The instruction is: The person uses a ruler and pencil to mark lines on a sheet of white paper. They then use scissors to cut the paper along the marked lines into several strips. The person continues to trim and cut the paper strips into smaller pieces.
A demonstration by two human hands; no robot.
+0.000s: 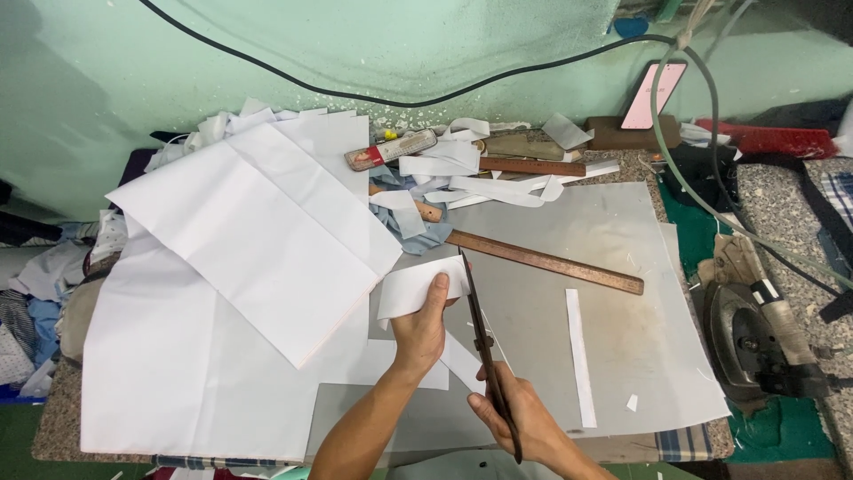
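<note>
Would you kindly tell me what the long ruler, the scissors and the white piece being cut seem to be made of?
The long ruler looks like brown wood, matt and worn. The scissors, in the right hand, seem dark, dull metal. The white piece held by the left hand bends softly, so probably stiff fabric, though paper is possible.

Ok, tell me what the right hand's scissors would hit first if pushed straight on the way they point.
The right hand aims the scissors up the table; the tips already meet the white fabric piece held by the left hand. Beyond it, probably the wooden ruler, though depth is unclear.
</note>
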